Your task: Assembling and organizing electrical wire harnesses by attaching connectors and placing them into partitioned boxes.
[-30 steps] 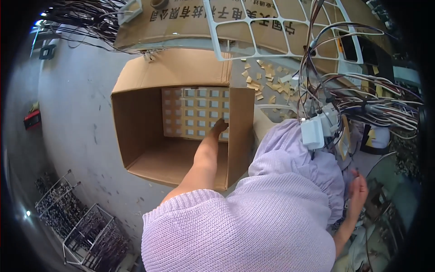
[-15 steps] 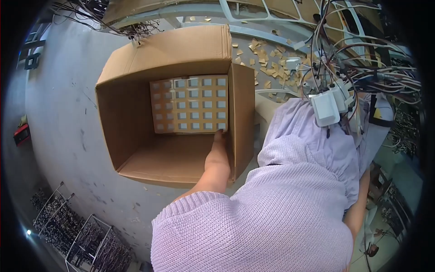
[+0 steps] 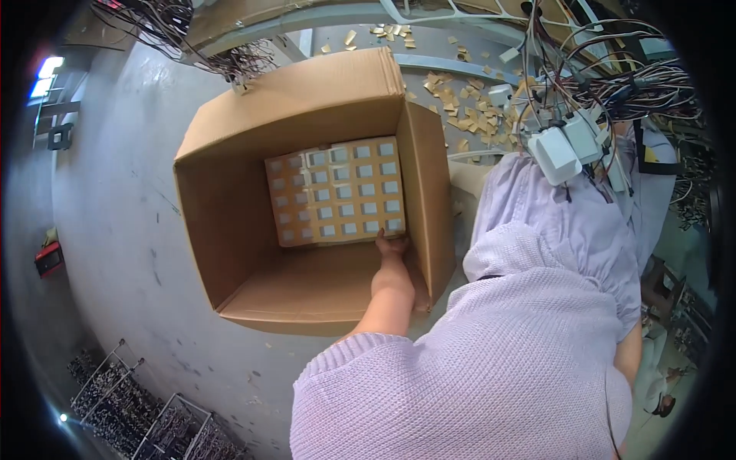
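On the grey concrete floor stands an open cardboard box. The left hand reaches inside, fingers touching the gridded divider tray lying flat at its bottom; the right hand's state cannot be told.

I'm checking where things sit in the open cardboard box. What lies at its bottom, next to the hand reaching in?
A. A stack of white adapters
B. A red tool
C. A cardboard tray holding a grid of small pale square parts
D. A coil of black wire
C: inside the cardboard box, the left hand touches the near edge of a cardboard tray of small pale squares in rows.
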The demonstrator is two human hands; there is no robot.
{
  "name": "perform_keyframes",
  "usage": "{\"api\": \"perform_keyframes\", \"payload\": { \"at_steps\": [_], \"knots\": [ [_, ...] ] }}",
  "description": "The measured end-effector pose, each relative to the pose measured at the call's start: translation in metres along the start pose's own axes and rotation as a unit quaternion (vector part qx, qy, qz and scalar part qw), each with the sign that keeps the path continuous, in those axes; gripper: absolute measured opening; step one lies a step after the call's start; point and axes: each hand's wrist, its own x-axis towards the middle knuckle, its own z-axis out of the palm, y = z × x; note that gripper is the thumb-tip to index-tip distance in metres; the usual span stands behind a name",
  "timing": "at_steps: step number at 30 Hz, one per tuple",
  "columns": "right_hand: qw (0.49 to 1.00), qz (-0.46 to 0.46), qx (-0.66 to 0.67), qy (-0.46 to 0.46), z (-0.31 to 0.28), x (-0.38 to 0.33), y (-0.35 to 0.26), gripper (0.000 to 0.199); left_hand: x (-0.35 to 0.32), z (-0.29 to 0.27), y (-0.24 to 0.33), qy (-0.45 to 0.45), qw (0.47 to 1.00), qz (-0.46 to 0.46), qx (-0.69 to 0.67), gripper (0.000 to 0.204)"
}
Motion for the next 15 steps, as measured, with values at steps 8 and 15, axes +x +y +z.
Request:
{"api": "perform_keyframes", "payload": {
  "at_steps": [8,15],
  "knots": [
    [0.999,-0.023,0.010,0.040,-0.005,-0.009,0.013,0.027,0.022,-0.011,0.022,0.118,0.991,-0.060,-0.023,0.063],
    [0.996,-0.049,-0.023,0.070,-0.040,0.000,0.003,0.028,0.025,-0.015,0.009,-0.002,0.998,0.034,0.049,0.066]
  ]
}}
